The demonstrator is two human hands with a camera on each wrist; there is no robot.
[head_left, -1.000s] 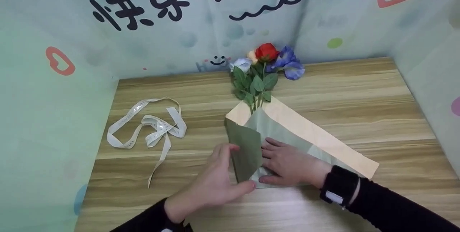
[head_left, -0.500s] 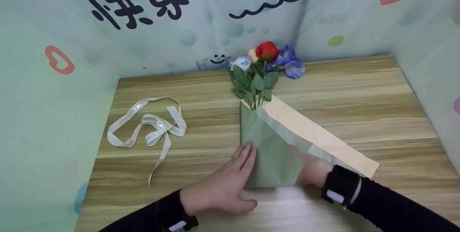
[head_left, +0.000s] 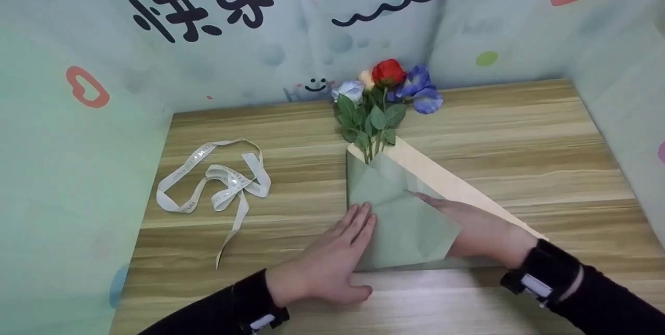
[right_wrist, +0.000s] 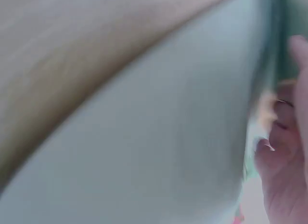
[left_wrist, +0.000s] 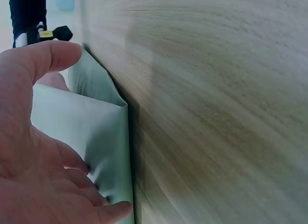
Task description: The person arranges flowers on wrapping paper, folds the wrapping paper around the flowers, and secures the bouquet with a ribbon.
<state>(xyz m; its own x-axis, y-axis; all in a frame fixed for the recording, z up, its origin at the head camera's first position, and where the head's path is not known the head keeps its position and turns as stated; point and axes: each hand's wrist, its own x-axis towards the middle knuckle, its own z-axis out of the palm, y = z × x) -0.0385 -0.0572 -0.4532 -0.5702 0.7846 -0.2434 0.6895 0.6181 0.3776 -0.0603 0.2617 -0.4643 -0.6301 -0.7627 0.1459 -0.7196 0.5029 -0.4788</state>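
Wrapping paper [head_left: 405, 231]: folded below flowers [head_left: 388, 73].
Left hand [head_left: 335, 262]: my fingers touch it, straight.
Right hand [head_left: 486, 230]: partly beneath; I can't tell its grip.

Soft, even light, pale glare on the near tabletop [head_left: 410, 296], right wrist view heavily blurred

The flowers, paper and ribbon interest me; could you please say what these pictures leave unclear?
Right hand: head view, partly covered by green wrapping paper.
Flower stems: head view, lower parts under that paper.
White ribbon: head view, lettering mostly too small.
Same paper: right wrist view, blurred.
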